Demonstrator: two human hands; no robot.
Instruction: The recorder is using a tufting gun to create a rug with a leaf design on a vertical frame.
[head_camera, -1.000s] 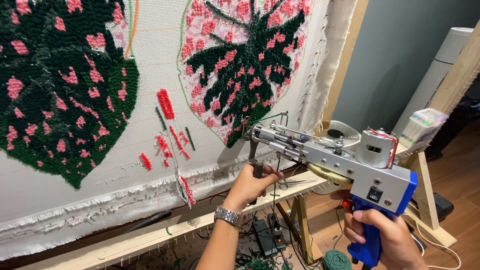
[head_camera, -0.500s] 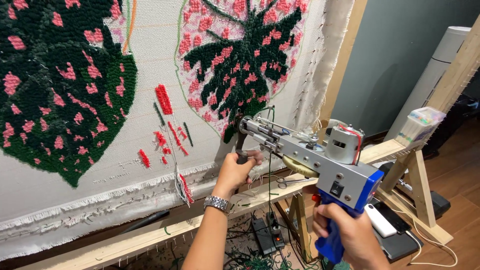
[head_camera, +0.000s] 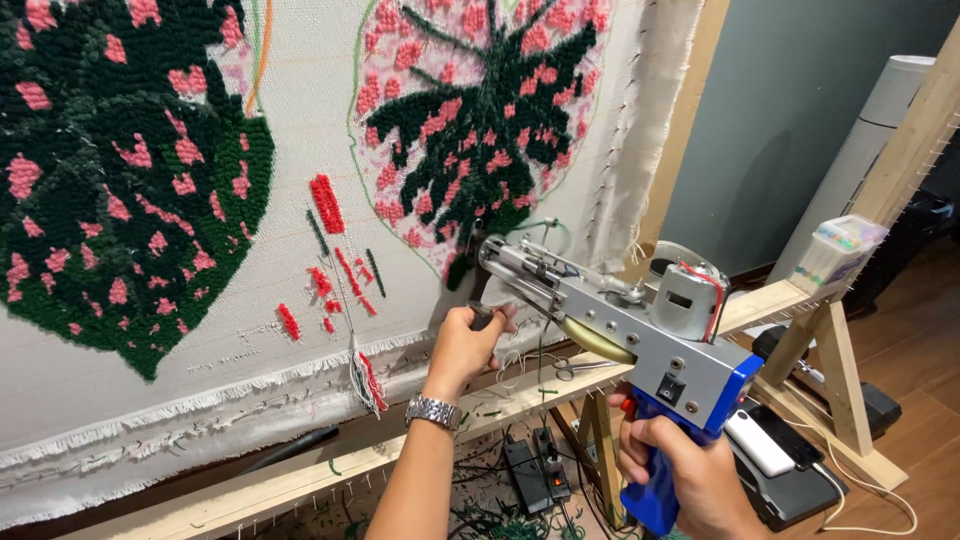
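The right hand (head_camera: 690, 470) wraps the blue plastic grip of a grey metal tufting gun (head_camera: 640, 330). The left hand (head_camera: 465, 345) clenches its black front handle, near the woolly leaf-patterned cloth (head_camera: 300, 150) stretched on a wooden frame (head_camera: 300, 475).

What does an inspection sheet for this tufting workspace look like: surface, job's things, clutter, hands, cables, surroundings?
Surface: pale tufting cloth stretched upright on a wooden frame, tufted with green and pink leaf shapes.
Job's things: tufting gun, grey body and blue handle, its nose close to the cloth by the right-hand leaf.
Clutter: scissors on the frame's lower bar; yarn scraps below.
Hands: left hand closed on the gun's front grip; right hand closed on the blue handle.
Cables: power strip with leads on the floor; white cord at right.
Surroundings: grey wall, wooden floor, white cylinder standing behind the frame.
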